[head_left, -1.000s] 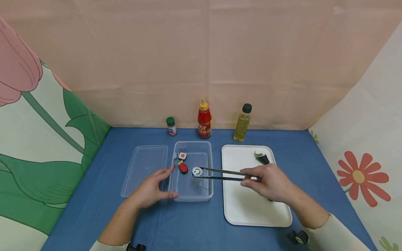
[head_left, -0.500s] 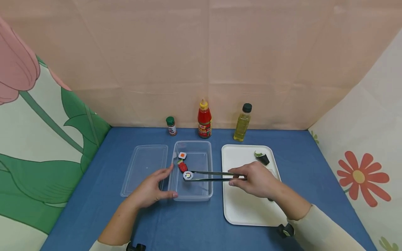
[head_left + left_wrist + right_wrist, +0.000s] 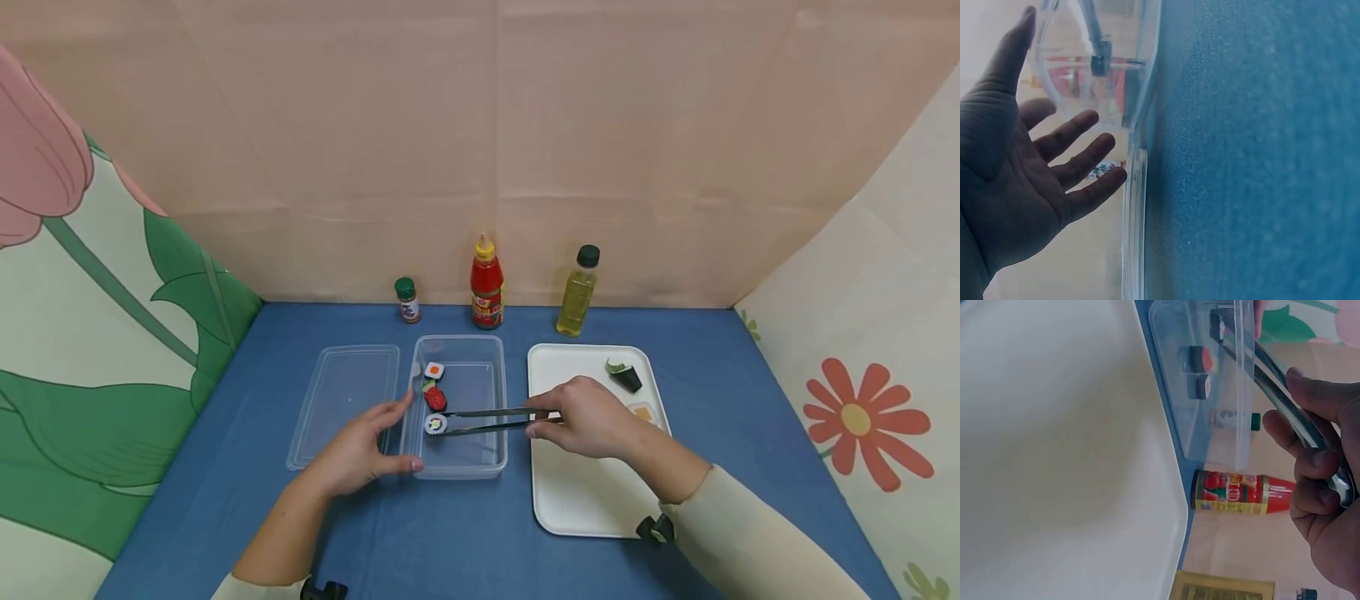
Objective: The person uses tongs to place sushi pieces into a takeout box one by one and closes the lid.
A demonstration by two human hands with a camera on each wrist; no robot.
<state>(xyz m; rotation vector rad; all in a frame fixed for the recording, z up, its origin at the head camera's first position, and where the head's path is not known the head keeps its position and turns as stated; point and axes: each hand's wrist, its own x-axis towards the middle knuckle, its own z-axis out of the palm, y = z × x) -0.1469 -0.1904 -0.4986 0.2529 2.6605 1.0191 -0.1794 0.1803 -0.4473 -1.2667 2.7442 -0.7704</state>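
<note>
In the head view my right hand point(image 3: 585, 417) grips metal tongs point(image 3: 495, 412), whose tips are at a round sushi roll point(image 3: 435, 425) low inside the clear plastic container point(image 3: 468, 477). Just behind that roll lie a red-topped sushi piece point(image 3: 436, 399) and a white roll with an orange centre point(image 3: 434, 371). My left hand point(image 3: 360, 454) is at the container's left side, thumb and fingers spread by its wall. The left wrist view shows its fingers point(image 3: 1079, 169) loosely extended. In the right wrist view, fingers and thumb wrap the tongs point(image 3: 1291, 412).
A clear lid point(image 3: 345, 408) lies left of the container. On the white tray point(image 3: 585, 508) at right are a dark hand roll point(image 3: 624, 377) and a pale yellow piece point(image 3: 642, 412). Behind stand a green-capped jar point(image 3: 407, 302), red sauce bottle point(image 3: 487, 292) and oil bottle point(image 3: 576, 300).
My right hand has moved left with the tongs, bringing the round roll from the container's middle to its left side, in front of the red-topped piece. My left hand stays put.
</note>
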